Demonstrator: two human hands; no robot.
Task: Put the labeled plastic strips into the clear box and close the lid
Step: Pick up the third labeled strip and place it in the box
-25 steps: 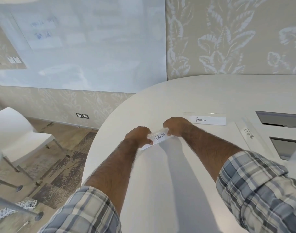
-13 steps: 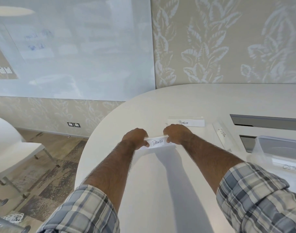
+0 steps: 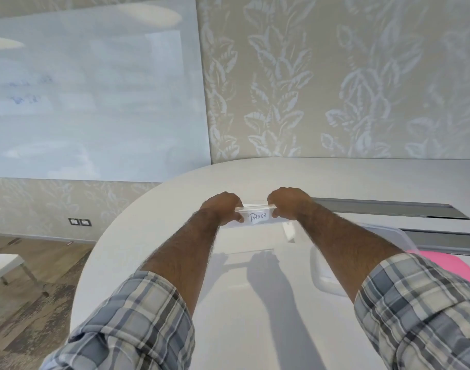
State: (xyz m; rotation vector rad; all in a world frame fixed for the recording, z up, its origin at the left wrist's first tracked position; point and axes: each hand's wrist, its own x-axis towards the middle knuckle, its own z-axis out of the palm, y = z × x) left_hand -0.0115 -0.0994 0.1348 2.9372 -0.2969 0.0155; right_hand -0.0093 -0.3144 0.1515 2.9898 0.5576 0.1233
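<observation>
Aloft, a clear plastic strip labelled PANDA (image 3: 256, 217) is pinched at both ends by the left hand (image 3: 223, 208) and right hand (image 3: 288, 202), fingers closed; a clear plastic box (image 3: 324, 273) is partly hidden beneath the right forearm.

Both forearms reach forward, bare from the rolled-up grey and white plaid sleeves (image 3: 137, 324) to the wrists, and draw closer together toward the hands. The left hand (image 3: 223, 206) is curled knuckles-up, its fingers and thumb pinched on the left end of a clear plastic strip with a white paper label (image 3: 256, 217). The right hand (image 3: 288, 202) mirrors it, closed on the strip's right end. The two hands sit level with each other, apart by the visible stretch of label, and hold the strip raised and roughly horizontal between them.
</observation>
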